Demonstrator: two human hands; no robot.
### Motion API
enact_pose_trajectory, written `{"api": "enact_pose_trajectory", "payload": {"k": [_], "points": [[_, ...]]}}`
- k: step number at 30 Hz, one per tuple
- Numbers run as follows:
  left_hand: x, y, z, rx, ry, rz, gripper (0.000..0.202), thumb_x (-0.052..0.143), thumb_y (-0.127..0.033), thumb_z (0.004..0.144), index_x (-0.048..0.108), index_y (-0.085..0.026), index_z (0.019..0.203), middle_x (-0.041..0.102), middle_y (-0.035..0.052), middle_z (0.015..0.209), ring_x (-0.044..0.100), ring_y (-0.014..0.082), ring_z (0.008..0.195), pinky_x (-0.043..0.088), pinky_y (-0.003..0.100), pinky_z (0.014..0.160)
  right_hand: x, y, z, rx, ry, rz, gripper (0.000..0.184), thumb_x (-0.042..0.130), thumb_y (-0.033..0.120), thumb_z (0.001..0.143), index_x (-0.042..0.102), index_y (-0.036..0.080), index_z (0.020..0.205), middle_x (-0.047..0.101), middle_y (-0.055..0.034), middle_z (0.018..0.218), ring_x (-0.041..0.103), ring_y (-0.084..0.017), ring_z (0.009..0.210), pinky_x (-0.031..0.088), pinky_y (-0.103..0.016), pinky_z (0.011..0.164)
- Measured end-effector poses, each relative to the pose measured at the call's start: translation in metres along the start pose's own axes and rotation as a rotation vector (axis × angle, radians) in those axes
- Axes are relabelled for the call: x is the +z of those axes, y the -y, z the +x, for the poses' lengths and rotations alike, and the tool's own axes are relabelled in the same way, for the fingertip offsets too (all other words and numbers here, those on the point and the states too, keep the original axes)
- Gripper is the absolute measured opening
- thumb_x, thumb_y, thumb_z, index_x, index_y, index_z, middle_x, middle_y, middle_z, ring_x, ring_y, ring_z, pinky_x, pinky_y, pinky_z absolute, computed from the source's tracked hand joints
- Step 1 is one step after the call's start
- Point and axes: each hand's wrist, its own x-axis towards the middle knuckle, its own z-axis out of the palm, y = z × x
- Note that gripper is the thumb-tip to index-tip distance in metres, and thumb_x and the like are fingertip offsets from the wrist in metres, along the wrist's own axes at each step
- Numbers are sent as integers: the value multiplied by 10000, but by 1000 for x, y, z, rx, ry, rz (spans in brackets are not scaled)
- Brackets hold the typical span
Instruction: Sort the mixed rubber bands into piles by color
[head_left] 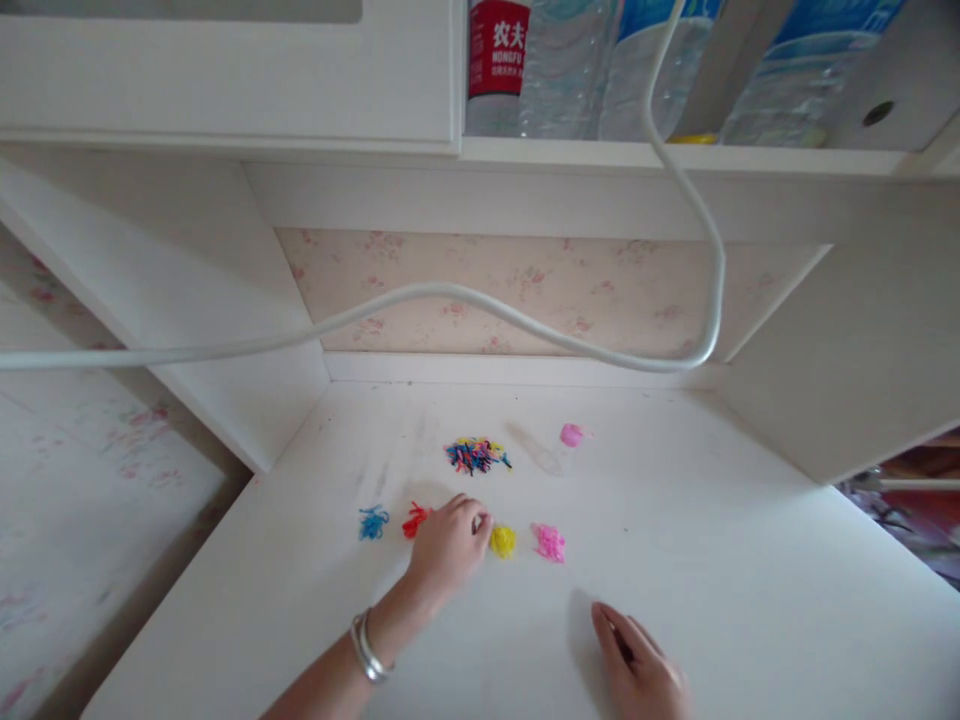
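The person's left hand (pixel 450 540) is curled, fingertips just beside the yellow pile (pixel 503 541); whether they pinch anything cannot be told. The mixed pile (pixel 476 456) lies beyond those fingertips. The right hand (pixel 641 668) also curls, contents hidden; rightward from its fingers, white tabletop (pixel 750 560) stretches toward the side panel (pixel 847 350).

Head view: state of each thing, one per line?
Left hand, curled; contents unclear
Right hand, curled; contents unclear
Mixed pile, loose, colours mingled
Blue pile, loose
Red pile, partly hidden
Yellow pile, heaped
Pink pile, loose
Pink item, apart from piles
Bottles, upright
Cable, bent, slack
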Motion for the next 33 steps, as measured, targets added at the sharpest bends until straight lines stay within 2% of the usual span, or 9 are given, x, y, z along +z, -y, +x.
{"api": "enact_pose_trajectory", "payload": {"k": [5,10,17,24,31,33], "points": [[29,-23,65,-21,20,87,264,437,-374,880,650,-221,909,665,41,976,638,156,859,461,256,745,1,13,2,-82,24,-11,385,413,534,853,707,302,945,706,11,1008,668,-158,888,493,-189,750],[51,-30,96,-54,10,143,327,413,-373,888,644,-151,956,637,108,1035,640,194,872,474,293,740,-2,14,4,-97,20,-4,386,385,507,877,706,297,927,708,10,997,673,-147,858,492,-181,746],[62,-28,107,-61,0,188,358,320,-301,925,639,-150,988,626,128,1045,643,205,868,485,305,704,-2,11,5,-75,59,3,379,383,519,876,696,314,938,704,23,1006,672,-144,841,490,-183,739],[60,-21,103,-77,4,209,359,302,-262,927,640,-156,983,633,118,1042,647,188,854,480,293,712,-3,13,6,-67,53,-29,375,387,523,869,698,324,926,706,26,993,673,-148,836,488,-192,728],[57,-24,105,-78,6,214,371,382,-389,896,646,-147,993,636,125,1038,635,204,894,480,291,723,-5,18,4,-111,27,-61,349,386,491,873,700,345,911,711,51,969,680,-127,809,484,-170,673],[56,-25,106,-77,6,211,374,392,-382,892,645,-133,1009,632,140,1046,633,210,906,480,290,729,-7,20,4,-118,16,-70,345,393,486,869,706,345,898,715,51,959,682,-125,800,487,-165,666]]}}
